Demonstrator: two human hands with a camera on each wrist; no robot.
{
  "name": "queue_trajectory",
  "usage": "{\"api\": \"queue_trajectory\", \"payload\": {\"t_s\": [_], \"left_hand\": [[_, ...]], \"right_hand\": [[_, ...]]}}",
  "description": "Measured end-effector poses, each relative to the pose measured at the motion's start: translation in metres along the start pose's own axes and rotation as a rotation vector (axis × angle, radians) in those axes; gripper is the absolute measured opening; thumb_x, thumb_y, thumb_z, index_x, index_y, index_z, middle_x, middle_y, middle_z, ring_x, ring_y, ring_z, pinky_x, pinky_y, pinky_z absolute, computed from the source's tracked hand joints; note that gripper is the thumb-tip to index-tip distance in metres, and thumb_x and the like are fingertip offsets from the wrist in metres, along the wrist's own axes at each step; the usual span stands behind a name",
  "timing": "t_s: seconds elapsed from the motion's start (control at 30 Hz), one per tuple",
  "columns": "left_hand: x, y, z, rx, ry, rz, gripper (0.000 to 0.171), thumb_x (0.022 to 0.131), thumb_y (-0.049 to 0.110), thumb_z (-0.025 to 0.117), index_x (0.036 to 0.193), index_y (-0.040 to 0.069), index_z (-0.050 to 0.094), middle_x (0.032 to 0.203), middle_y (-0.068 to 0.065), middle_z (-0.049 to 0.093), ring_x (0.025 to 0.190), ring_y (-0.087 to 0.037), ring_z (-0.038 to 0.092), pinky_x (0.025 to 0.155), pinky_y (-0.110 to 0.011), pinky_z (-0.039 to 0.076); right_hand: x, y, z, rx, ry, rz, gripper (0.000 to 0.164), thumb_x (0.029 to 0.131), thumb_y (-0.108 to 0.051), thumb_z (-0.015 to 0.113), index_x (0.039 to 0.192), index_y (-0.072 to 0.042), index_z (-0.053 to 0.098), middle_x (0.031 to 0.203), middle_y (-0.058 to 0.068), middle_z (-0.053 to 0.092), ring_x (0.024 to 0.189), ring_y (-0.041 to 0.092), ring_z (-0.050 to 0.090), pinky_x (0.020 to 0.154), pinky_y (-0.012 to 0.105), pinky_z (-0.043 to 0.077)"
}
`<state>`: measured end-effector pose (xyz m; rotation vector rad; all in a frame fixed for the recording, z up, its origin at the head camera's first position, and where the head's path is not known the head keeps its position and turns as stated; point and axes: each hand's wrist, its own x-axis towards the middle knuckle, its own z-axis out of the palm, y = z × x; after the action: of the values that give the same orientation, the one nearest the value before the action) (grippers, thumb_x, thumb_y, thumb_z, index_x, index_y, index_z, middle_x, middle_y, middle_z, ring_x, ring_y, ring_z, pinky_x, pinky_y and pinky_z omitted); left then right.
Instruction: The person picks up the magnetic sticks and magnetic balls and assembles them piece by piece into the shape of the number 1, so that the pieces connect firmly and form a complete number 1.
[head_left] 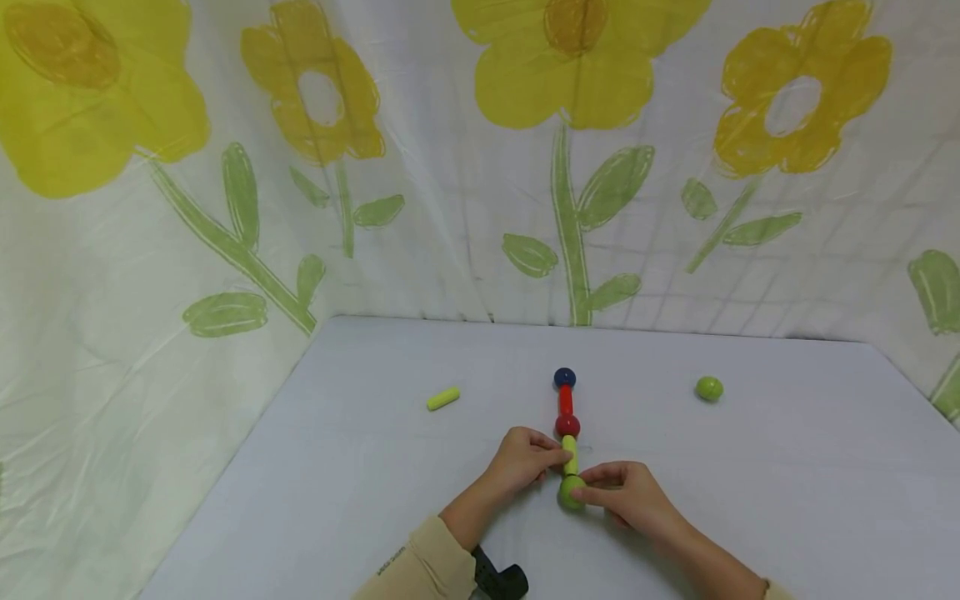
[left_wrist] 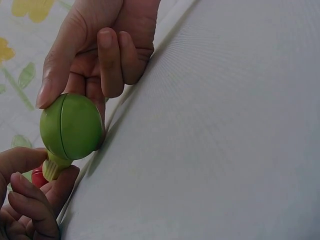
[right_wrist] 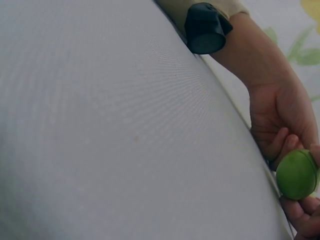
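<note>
While both hands meet at the near end of a toy chain, the biggest thing around them is the flower-print cloth backdrop (head_left: 480,167), rising well beyond the grip on the far and left sides. Under the grip lies the white table (head_left: 360,500).

The left hand (head_left: 521,461) sits just left of the chain, thumb & fingers pinching the yellow-green stick (head_left: 571,454); the left wrist view shows its fingers (left_wrist: 30,210) curled round that stick's stub. A beige sleeve (head_left: 420,571) w/ a black wrist cam (head_left: 498,579) trails back from it toward the person. The right hand (head_left: 630,496) is just right of the chain, fingertips pinching the green ball (head_left: 570,493), which sits on the stick's near end, touching it. In the left wrist view the ball (left_wrist: 71,126) shows a seam line, w/ a thumb and finger on it.

Past the grip, away from the person, the chain runs straight on: red ball (head_left: 567,426) touching the stick's far end, then red stick (head_left: 566,402), then blue ball (head_left: 565,378) at the far tip.

Loose pcs: a yellow-green stick (head_left: 443,398) lies well left of and beyond the grip; a second green ball (head_left: 708,388) lies well right of and beyond it. Both apart from the chain.
</note>
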<state>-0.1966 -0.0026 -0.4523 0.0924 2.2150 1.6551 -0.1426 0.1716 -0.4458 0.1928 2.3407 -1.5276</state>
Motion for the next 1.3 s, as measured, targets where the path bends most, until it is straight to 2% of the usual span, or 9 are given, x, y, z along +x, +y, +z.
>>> {"api": "queue_trajectory", "payload": {"t_s": [0.2,0.7,1.3], "left_hand": [[0.0002,0.0004,-0.0005,0.038,-0.01,0.002,0.021,0.081,0.024,0.072,0.088,0.004,0.071,0.072,-0.002,0.07,0.046,-0.006,0.041,0.046,-0.017,0.035],[-0.0013,0.0013,0.0005,-0.004,0.002,-0.002,0.02,0.08,0.021,0.073,0.086,0.002,0.071,0.067,-0.002,0.066,0.045,-0.007,0.04,0.044,-0.017,0.033],[-0.001,0.0002,-0.0004,0.025,0.002,-0.009,0.019,0.081,0.022,0.072,0.088,0.004,0.07,0.067,0.0,0.065,0.046,-0.007,0.042,0.046,-0.017,0.036]], "right_hand": [[0.0003,-0.001,0.0022,0.0,0.029,0.009,0.052,0.068,-0.042,0.08,0.103,-0.006,0.068,0.086,-0.001,0.065,0.043,0.01,0.034,0.043,0.021,0.028],[0.0007,-0.0026,0.0048,-0.021,0.045,-0.017,0.046,0.07,-0.038,0.08,0.1,-0.006,0.067,0.089,0.0,0.065,0.042,0.011,0.033,0.042,0.021,0.029],[-0.0005,-0.0017,0.0073,-0.039,0.059,-0.059,0.045,0.071,-0.037,0.079,0.1,-0.005,0.066,0.084,0.0,0.062,0.041,0.01,0.033,0.041,0.021,0.029]]}}
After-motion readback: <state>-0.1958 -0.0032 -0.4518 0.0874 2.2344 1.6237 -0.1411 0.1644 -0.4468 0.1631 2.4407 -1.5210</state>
